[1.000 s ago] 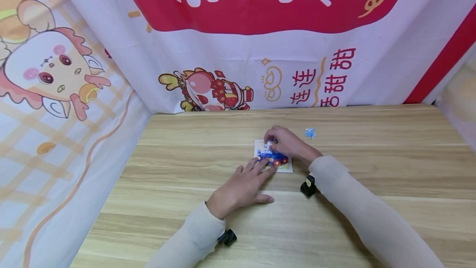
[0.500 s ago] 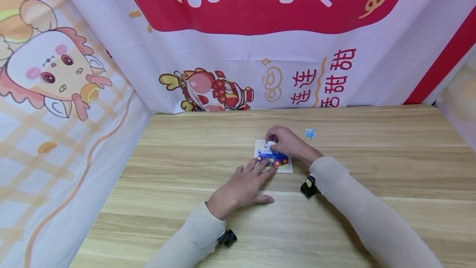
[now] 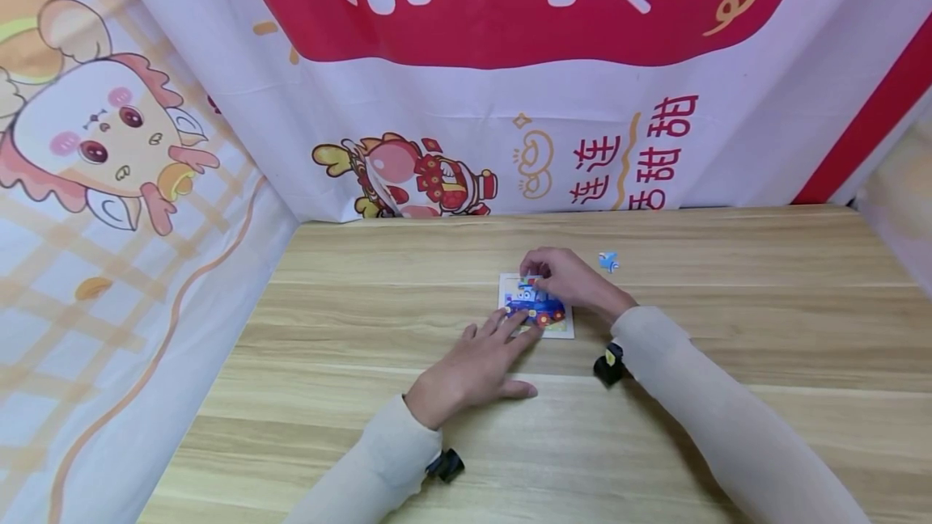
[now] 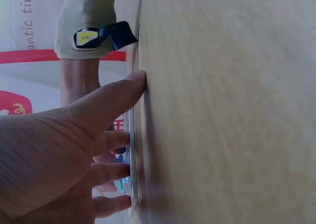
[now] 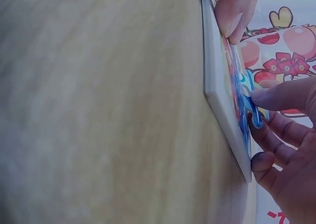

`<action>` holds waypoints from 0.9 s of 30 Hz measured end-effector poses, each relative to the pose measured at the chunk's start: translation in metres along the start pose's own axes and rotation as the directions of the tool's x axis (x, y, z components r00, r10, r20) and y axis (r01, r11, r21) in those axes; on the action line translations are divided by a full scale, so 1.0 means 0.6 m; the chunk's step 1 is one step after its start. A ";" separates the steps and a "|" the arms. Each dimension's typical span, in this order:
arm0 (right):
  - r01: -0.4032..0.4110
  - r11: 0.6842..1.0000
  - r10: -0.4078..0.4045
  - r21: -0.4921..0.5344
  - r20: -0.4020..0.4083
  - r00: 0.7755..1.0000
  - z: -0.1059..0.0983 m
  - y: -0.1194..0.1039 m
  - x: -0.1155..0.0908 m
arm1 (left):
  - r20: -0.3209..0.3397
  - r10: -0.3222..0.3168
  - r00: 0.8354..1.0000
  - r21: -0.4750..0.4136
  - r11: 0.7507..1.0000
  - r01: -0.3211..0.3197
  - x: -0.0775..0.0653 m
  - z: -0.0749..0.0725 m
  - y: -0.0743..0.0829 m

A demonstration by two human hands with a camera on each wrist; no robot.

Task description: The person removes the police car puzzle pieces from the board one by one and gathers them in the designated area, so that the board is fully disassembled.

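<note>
A small jigsaw puzzle (image 3: 559,331) with a blue cartoon vehicle in a white-edged tray lies on the table. My left hand (image 3: 473,362) rests from the near left, fingers spread and fairly straight, their tips on the tray's near part. In the left wrist view, the left thumb (image 4: 116,93) points out beside the tray. My right hand (image 3: 566,277) reaches over the puzzle's upper part. Between thumb and fingers it pinches a blue puzzle piece (image 5: 256,116), tilted up from the picture in the right wrist view. The right hand covers the puzzle's upper right.
One loose light-blue puzzle piece (image 3: 608,261) lies right of the tray, behind the right wrist. Wooden table (image 3: 349,306) surrounds the tray. A printed cloth (image 3: 451,120) hangs along the table's back edge, another (image 3: 182,281) on the left.
My right hand has shifted slightly right and lifted a little, and more of the vehicle's face and a red bit now show below its fingers. My left hand stays in place.
</note>
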State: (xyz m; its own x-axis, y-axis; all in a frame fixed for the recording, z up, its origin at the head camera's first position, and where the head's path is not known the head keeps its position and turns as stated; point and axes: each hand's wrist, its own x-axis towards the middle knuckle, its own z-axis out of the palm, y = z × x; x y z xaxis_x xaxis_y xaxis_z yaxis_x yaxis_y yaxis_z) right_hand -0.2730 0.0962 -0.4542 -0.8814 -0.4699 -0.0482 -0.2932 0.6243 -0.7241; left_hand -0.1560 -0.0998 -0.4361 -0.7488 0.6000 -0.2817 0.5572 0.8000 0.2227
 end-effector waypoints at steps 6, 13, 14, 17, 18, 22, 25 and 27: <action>-0.019 0.999 0.019 0.029 -0.001 1.000 -0.001 0.003 0.001 | 0.003 0.000 1.000 -0.010 1.000 0.000 0.001 0.000 0.001; -0.032 0.998 0.032 0.059 -0.003 0.999 -0.002 0.004 0.000 | 0.003 -0.002 1.000 -0.020 1.000 0.002 0.001 -0.002 0.003; -0.037 0.997 0.037 0.064 -0.002 0.999 -0.003 0.004 0.000 | 0.002 -0.003 1.000 -0.025 1.000 0.003 0.001 -0.003 0.003; -0.052 0.996 0.052 0.070 0.003 0.999 -0.004 0.005 0.001 | -0.010 -0.001 1.000 -0.028 1.000 0.001 0.002 -0.004 0.003; -0.056 0.996 0.056 0.072 0.005 0.998 -0.004 0.004 0.001 | -0.016 0.001 1.000 -0.026 1.000 -0.001 0.003 -0.004 0.004; -0.062 0.995 0.062 0.079 0.010 0.998 -0.005 0.004 0.000 | -0.033 0.005 0.999 -0.008 1.000 -0.005 0.007 -0.008 0.006; -0.053 0.995 0.053 0.079 0.007 0.999 -0.004 0.003 0.001 | -0.031 0.000 1.000 0.000 1.000 0.000 0.011 -0.011 0.008; -0.046 0.996 0.046 0.077 0.004 0.999 -0.003 0.003 0.001 | -0.026 -0.006 1.000 0.005 1.000 0.007 0.013 -0.012 0.008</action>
State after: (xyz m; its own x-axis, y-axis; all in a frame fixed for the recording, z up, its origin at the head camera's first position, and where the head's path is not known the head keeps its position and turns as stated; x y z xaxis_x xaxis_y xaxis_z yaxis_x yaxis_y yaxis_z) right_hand -0.2747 0.0982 -0.4543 -0.8923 -0.4433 -0.0848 -0.2226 0.5955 -0.7719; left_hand -0.1617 -0.0913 -0.4303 -0.7615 0.5944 -0.2585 0.5540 0.8039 0.2163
